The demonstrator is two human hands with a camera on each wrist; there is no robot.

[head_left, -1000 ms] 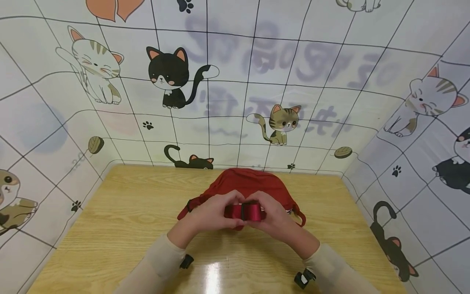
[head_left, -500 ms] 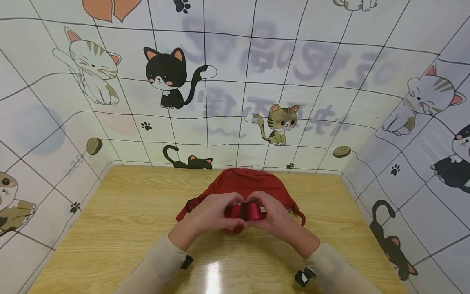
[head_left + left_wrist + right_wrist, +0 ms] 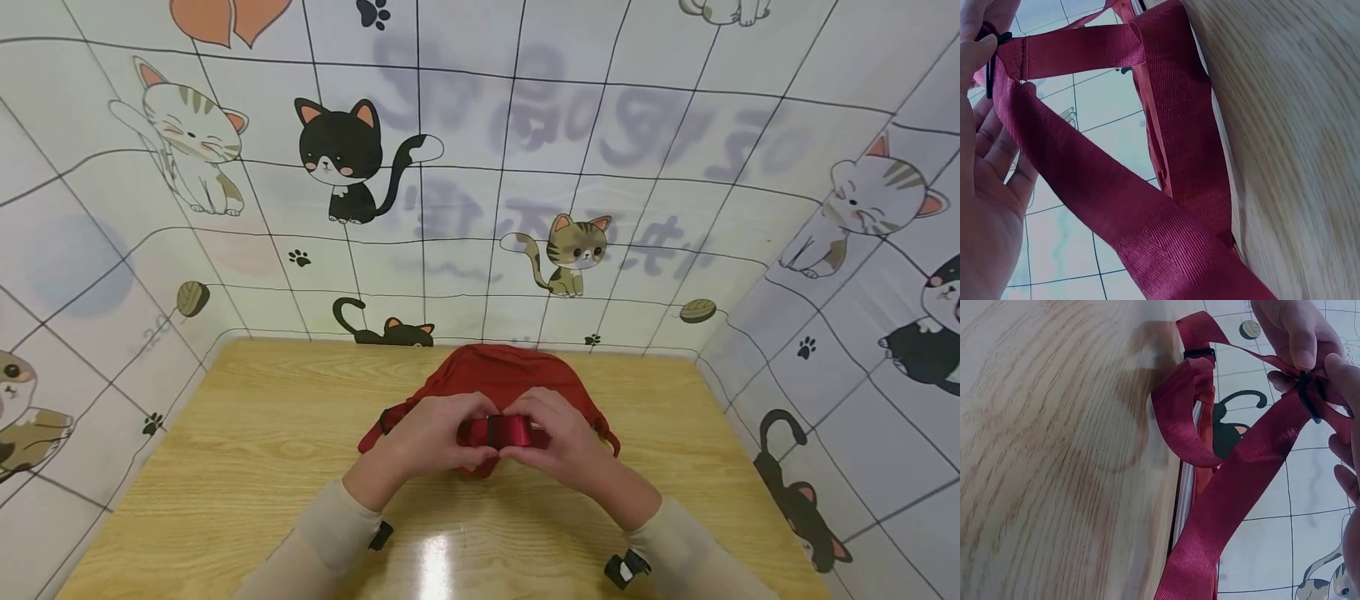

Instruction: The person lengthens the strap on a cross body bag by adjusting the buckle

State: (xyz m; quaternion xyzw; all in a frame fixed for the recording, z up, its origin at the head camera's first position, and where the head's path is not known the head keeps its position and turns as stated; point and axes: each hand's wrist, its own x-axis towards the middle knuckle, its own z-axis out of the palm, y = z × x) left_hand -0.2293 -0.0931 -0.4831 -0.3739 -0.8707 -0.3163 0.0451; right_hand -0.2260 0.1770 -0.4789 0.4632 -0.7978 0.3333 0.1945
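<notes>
A red fabric bag lies on the table behind both hands. Its dark red webbing strap is raised in front of it, threaded through a black strap slider. My left hand pinches the strap at the slider's left side, thumb below and fingers above. From the right, my right hand pinches the same strap close by, the two hands nearly touching. In the left wrist view, a long loop of strap hangs away from the slider. Fingers partly cover the slider there.
A second black slider sits on another stretch of strap near the table. The wooden table meets cat-patterned walls at the back and sides. A small black device is worn below the right wrist.
My right hand has shifted slightly, its fingertips now nearer the slider. The strap and slider have moved a little to the left. Both hands keep their hold.
</notes>
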